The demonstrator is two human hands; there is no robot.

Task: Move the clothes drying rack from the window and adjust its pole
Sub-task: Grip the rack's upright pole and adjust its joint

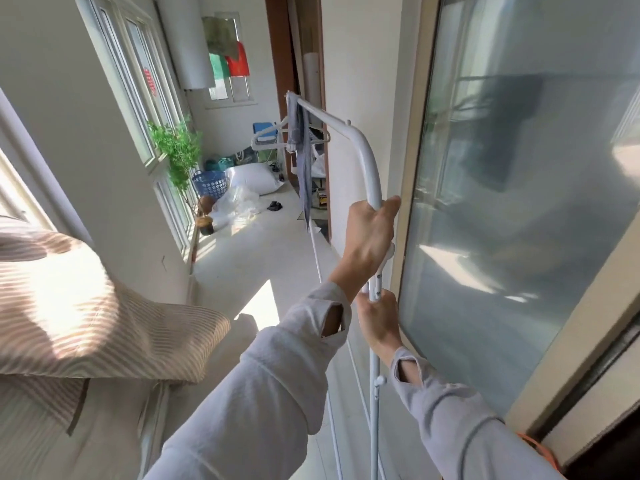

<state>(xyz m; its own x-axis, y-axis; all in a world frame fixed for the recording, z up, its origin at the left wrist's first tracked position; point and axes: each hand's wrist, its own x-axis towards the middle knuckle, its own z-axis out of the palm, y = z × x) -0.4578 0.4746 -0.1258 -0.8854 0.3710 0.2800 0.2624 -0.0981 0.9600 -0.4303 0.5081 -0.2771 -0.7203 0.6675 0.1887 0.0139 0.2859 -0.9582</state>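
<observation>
A white metal drying rack [367, 157] stands next to a frosted glass door, its top bar curving down into an upright pole [374, 393]. My left hand [369, 237] is closed around the pole just below the bend. My right hand [379, 320] grips the same pole lower down, at a section with small holes. A grey cloth [301, 161] and some empty hangers [270, 136] hang from the far end of the top bar.
The frosted glass door [519, 202] is close on the right. Windows [138, 84] line the left wall. A striped garment [79, 306] hangs near left. At the far end lie a plant [178, 150], a blue basket [211, 183], a pillow and plastic bags.
</observation>
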